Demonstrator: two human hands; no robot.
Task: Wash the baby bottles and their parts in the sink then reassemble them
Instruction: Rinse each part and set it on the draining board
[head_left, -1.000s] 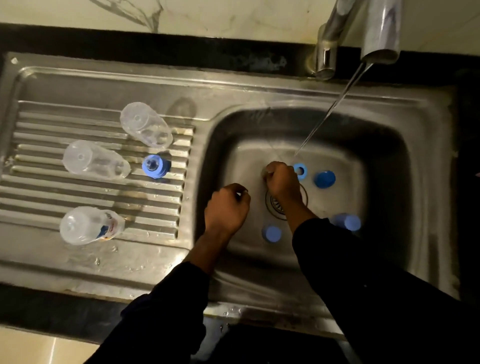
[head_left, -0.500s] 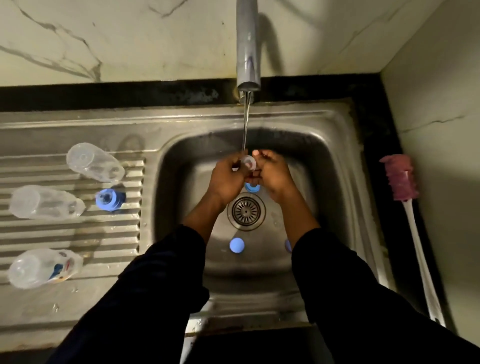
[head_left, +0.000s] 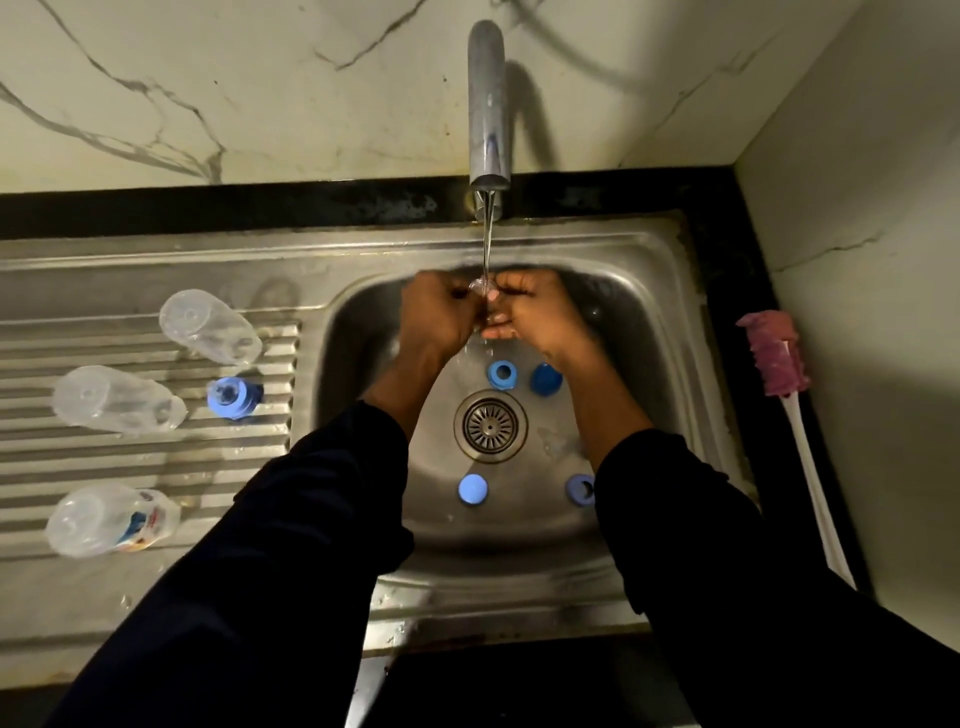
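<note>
Left hand (head_left: 439, 319) and right hand (head_left: 537, 319) pinch a small clear part (head_left: 479, 285) (likely a teat) under the tap (head_left: 488, 104) stream above the sink (head_left: 644, 364); wet and slippery, it may squirt free toward the drain (head_left: 490, 426).

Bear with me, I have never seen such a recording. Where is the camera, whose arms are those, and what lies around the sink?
No machine here: a person wears one camera on the head, looking down at their own dark-sleeved arms. The left hand and right hand together hold a small clear part under water from the steel tap. Four blue plastic bottle parts lie in the steel sink basin. On the ribbed draining board lie three clear plastic bottles and one blue collar. A pink-headed, white-handled brush lies right of the sink.
</note>
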